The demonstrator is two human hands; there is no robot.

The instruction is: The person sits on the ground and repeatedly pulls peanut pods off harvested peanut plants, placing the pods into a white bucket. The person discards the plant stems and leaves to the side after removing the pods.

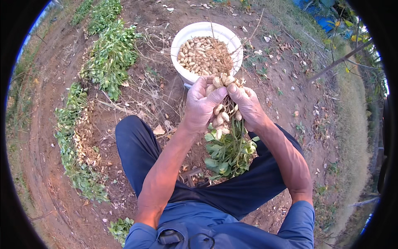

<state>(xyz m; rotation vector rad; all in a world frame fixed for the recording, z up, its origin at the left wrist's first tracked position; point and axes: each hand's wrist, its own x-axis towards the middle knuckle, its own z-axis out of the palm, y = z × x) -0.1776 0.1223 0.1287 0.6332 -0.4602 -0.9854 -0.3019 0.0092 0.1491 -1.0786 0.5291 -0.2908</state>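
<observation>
My left hand (200, 101) and my right hand (247, 104) meet in front of me around the root end of an uprooted peanut plant (231, 149). Peanut pods (224, 81) bunch between my two thumbs, and more pods (221, 118) dangle just below on thin roots. The plant's green stems and leaves hang down between my knees. Directly beyond my hands stands a white plastic bucket (176, 51), filled well up with peanuts in the shell (199, 51). Thin brown roots and twigs lie over the right part of that heap. My fingers partly hide the pods they grip.
On the left, pulled peanut plants (108, 59) lie in heaps on bare soil, one row with its pods (85, 140) exposed. Dry stalks (152, 93) litter the ground beside the bucket. A bare branch (340, 60) juts in at right. My bent knee (133, 130) rises at left.
</observation>
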